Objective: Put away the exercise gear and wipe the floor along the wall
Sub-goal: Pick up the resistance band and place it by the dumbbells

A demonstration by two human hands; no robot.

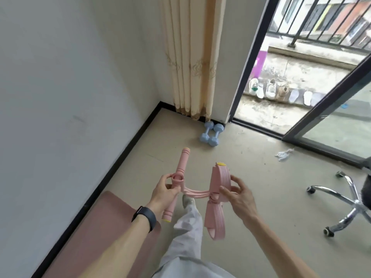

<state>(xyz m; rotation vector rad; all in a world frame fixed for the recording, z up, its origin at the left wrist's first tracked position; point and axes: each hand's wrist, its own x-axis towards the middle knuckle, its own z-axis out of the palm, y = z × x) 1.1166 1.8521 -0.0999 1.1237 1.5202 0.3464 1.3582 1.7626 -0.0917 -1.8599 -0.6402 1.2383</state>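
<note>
We've got the pink pull-rope trainer (pixel 197 194) up off the floor, left hand (pixel 164 190) gripping its handle bar, right hand (pixel 237 194) pinching the foot strap. Dumbbells (pixel 210 132) still sit by the wall, mat (pixel 112 223) unrolled, wiping not started.

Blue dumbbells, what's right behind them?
Behind the dumbbells hangs the curtain, its hem over a black baseboard. What lies behind the curtain is hidden.

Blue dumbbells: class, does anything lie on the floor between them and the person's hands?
Nothing visible lies between the blue dumbbells by the curtain and the hands. However, the left hand and right hand both grip the pink pedal puller, so neither is free to take them.
</note>
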